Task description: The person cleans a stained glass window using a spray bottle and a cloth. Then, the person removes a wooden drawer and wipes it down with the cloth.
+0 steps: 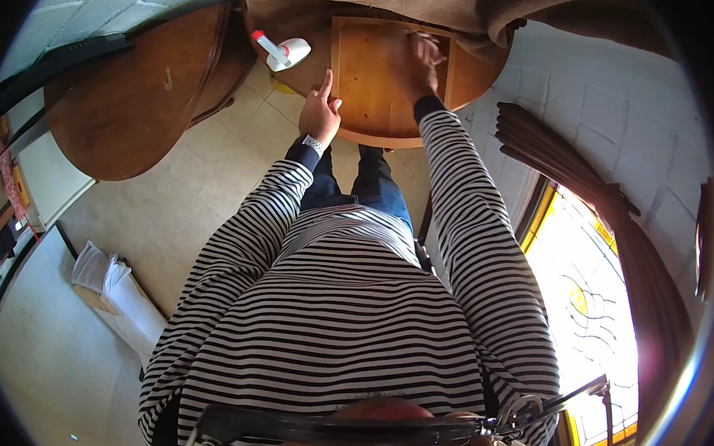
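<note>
A shallow wooden tray or drawer (370, 104) with a raised rim lies on a brown oval wooden table (479, 81). My left hand (320, 116) is at the tray's near left side, with the index finger stretched along the outside and the thumb at the rim. Inside the tray, toward its far right, my right hand (418, 70) is smeared by motion. Its fingers are bent around what looks like a crumpled pale cloth (426, 44). Left of the tray, a white spray bottle (294, 53) with a red-and-white head is on the table.
Brown fabric (454, 6) drapes over the table's far side. Another dark wooden table (139, 102) stands to the left. At the right are a white block wall (593, 106), a brown curtain (624, 227) and a stained-glass window (580, 312). A white wrapped package (119, 296) lies at lower left.
</note>
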Motion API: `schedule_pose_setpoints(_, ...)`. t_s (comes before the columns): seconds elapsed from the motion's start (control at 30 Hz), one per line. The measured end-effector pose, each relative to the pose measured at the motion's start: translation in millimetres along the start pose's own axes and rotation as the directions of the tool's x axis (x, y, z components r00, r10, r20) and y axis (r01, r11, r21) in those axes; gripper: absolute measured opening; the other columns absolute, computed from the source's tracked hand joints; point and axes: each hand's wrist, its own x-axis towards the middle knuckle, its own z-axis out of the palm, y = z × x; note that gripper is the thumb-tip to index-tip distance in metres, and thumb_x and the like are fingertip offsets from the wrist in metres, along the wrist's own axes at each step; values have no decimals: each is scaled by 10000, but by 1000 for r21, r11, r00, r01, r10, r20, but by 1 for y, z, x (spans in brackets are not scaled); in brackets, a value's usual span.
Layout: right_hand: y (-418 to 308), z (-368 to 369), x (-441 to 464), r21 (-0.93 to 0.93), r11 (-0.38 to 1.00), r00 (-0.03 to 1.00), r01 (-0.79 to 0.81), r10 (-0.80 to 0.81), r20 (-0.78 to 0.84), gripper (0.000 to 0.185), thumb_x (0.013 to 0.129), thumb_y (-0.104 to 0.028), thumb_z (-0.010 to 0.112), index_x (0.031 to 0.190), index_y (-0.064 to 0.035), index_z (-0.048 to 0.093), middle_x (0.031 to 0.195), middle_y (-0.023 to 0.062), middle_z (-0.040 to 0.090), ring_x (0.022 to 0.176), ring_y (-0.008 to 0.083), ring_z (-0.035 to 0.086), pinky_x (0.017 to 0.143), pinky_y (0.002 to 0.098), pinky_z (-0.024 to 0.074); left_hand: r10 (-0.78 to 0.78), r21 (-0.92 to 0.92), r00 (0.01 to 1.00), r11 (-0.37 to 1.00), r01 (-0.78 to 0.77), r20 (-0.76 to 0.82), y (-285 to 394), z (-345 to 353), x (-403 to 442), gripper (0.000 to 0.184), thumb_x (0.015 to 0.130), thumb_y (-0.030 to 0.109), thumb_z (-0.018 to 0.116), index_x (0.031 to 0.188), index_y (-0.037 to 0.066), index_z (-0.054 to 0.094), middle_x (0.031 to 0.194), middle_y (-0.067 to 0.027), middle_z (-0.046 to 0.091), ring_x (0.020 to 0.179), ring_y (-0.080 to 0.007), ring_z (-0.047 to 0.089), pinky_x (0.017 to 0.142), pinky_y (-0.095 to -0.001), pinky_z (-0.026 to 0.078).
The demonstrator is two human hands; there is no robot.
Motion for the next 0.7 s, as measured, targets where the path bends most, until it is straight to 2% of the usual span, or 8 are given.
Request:
schedule_pose_setpoints(0.1, 29, -15, 0, 82, 988, 991, -130, 129, 27, 836, 1098, -524, 629, 1679, 16, 368, 1732, 302, 327, 1620, 479, 358, 1288, 580, 422, 0, 11, 1000, 1000, 0, -9, 0, 3, 1, 847, 1039, 212, 771, 1776, 291, 362, 1026, -137, 652, 908, -321, 687, 817, -473, 608)
schedule_pose_setpoints(0.2, 23, -15, 9, 153, 976, 988, -152, 154, -1, 762, 1098, -501, 621, 1621, 19, 431, 1738, 307, 303, 1606, 501, 362, 1284, 590, 416, -33, 46, 999, 998, 33, -2, 5, 4, 2, 848, 1044, 205, 754, 1782, 291, 344, 1034, -143, 653, 907, -326, 686, 817, -477, 607)
schedule_pose_setpoints(0.3, 17, -13, 22, 245, 932, 964, -267, 261, 59, 638, 1092, -444, 621, 1539, -4, 506, 1730, 309, 313, 1578, 519, 383, 1265, 595, 427, -48, 54, 998, 997, 47, 28, 5, 7, 1, 858, 1048, 223, 745, 1789, 297, 318, 1072, -163, 665, 944, -350, 703, 828, -492, 611)
schedule_pose_setpoints(0.47, 64, 23, 25, 251, 967, 996, -40, 57, -61, 491, 1086, -354, 624, 1456, -36, 566, 1631, 306, 416, 1508, 519, 450, 1230, 610, 443, -24, 61, 1000, 998, 24, -4, 1, 10, -1, 849, 1036, 238, 734, 1778, 339, 334, 1132, -139, 658, 911, -343, 724, 782, -502, 627)
schedule_pose_setpoints(0.53, 63, 21, 30, 292, 956, 1000, 1, 5, -21, 476, 1092, -327, 619, 1465, -36, 566, 1592, 301, 448, 1492, 514, 466, 1224, 618, 446, -27, 64, 1000, 998, 27, -5, 0, 10, 1, 846, 1038, 234, 724, 1779, 337, 330, 1127, -137, 655, 907, -342, 722, 787, -500, 627)
schedule_pose_setpoints(0.57, 50, -4, 31, 333, 943, 998, -25, 4, 64, 479, 1094, -315, 618, 1477, -32, 563, 1577, 297, 460, 1488, 510, 471, 1224, 621, 446, -23, 67, 1000, 997, 23, -7, 1, 10, 2, 843, 1039, 231, 717, 1780, 336, 329, 1124, -136, 654, 907, -341, 722, 789, -499, 627)
schedule_pose_setpoints(0.63, 27, -10, 23, 286, 957, 995, -48, 21, 99, 489, 1102, -293, 607, 1506, -24, 552, 1563, 287, 473, 1485, 501, 478, 1225, 619, 445, -21, 71, 1000, 997, 20, 5, -1, 10, -3, 837, 1041, 226, 705, 1780, 333, 327, 1117, -136, 651, 905, -340, 721, 792, -498, 627)
schedule_pose_setpoints(0.7, -6, 4, 23, 108, 994, 999, -31, 34, -24, 502, 1111, -273, 589, 1540, -17, 536, 1566, 277, 475, 1486, 491, 483, 1228, 610, 442, -16, 69, 1000, 997, 15, 10, 1, 8, 1, 831, 1042, 220, 693, 1780, 331, 327, 1109, -137, 649, 902, -340, 720, 793, -497, 627)
